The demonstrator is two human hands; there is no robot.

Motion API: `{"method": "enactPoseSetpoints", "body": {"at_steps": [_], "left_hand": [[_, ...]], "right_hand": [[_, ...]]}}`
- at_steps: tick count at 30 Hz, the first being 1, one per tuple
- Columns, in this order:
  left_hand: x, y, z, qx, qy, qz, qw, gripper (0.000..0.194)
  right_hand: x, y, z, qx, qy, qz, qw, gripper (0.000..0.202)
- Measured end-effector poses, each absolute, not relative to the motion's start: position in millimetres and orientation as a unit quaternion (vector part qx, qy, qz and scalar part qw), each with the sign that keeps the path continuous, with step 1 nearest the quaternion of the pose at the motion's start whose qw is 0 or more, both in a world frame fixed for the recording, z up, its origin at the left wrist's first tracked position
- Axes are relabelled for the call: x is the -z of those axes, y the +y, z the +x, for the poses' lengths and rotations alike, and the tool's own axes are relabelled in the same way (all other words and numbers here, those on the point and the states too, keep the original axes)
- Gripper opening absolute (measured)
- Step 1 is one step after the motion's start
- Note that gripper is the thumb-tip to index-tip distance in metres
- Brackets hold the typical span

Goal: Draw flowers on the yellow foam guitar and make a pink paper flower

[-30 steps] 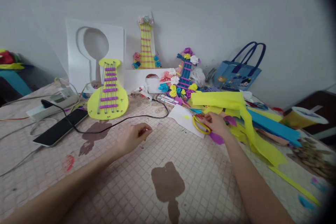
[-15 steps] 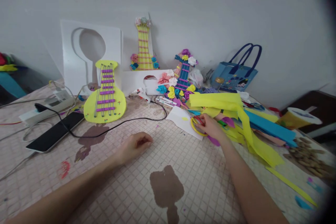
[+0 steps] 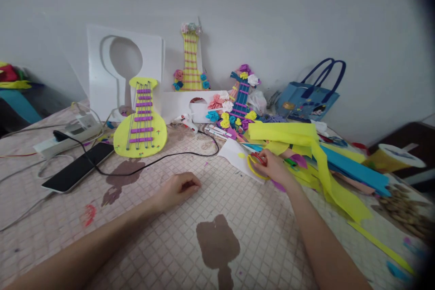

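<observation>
My right hand point(image 3: 274, 166) is closed on the handles of a pair of scissors point(image 3: 253, 167), which have a yellow and red grip. The scissors lie over a piece of white paper point(image 3: 234, 156), and their blades are partly lost among the scraps behind. My left hand point(image 3: 180, 189) rests on its side on the tabletop, fingers curled in loosely, with nothing visible in it. Yellow crepe paper point(image 3: 282, 131) spreads just beyond my right hand. Left of centre, a yellow guitar-shaped craft point(image 3: 158, 133) with purple bars and strings leans against white board point(image 3: 151, 54).
A glue gun point(image 3: 186, 122) trails a black cord across the table. A phone point(image 3: 79, 167) and a power strip point(image 3: 50, 145) are at left. Flower-covered crafts point(image 3: 241, 97) stand at the back, beside a blue bag point(image 3: 306, 99). A paper cup point(image 3: 390, 158) lies at right.
The whole view has swung slightly left, so things appear a little further right. Both hands keep nearly the same place on the table, the right still on the scissors.
</observation>
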State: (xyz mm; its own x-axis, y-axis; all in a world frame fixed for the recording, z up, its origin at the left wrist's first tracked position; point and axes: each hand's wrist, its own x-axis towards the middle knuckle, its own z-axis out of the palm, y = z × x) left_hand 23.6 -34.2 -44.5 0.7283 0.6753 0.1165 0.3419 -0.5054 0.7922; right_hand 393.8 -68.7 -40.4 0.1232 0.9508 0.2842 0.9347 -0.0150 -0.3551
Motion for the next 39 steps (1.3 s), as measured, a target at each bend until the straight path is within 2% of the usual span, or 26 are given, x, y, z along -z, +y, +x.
{"method": "enactPoseSetpoints", "body": {"at_steps": [5,9,14,19,27,33,37,39], "left_hand": [[43.6,-34.7,24.0,-0.214,0.297,0.837,0.405,0.016],[43.4,-35.8,24.7,-0.217,0.294,0.838,0.405,0.016],[42.2,-37.2,24.0,-0.225,0.264,0.854,0.388,0.016],[40.1,-37.7,22.2,-0.227,0.246,0.858,0.388,0.015],[42.2,-40.3,26.2,-0.256,0.306,0.778,0.486,0.016],[43.4,-47.2,37.8,-0.347,0.307,0.648,0.604,0.046],[41.1,-45.8,36.9,-0.359,0.336,0.628,0.603,0.035],[40.5,-42.7,34.3,-0.360,0.330,0.621,0.612,0.031]], "right_hand": [[34.8,-55.5,389.7,0.004,-0.652,-0.721,0.235,0.018],[21.7,-11.0,383.7,0.025,-0.656,-0.724,0.211,0.017],[15.5,46.9,369.1,0.010,-0.660,-0.734,0.163,0.032],[10.2,63.3,366.0,-0.007,-0.652,-0.739,0.169,0.031],[-2.4,-14.7,324.3,0.001,-0.678,-0.670,0.302,0.026],[27.6,-88.5,241.4,-0.039,-0.766,-0.568,0.297,0.005],[29.7,-99.9,221.5,-0.056,-0.794,-0.529,0.296,0.005],[25.6,-100.2,222.0,-0.107,-0.789,-0.509,0.327,0.008]]}}
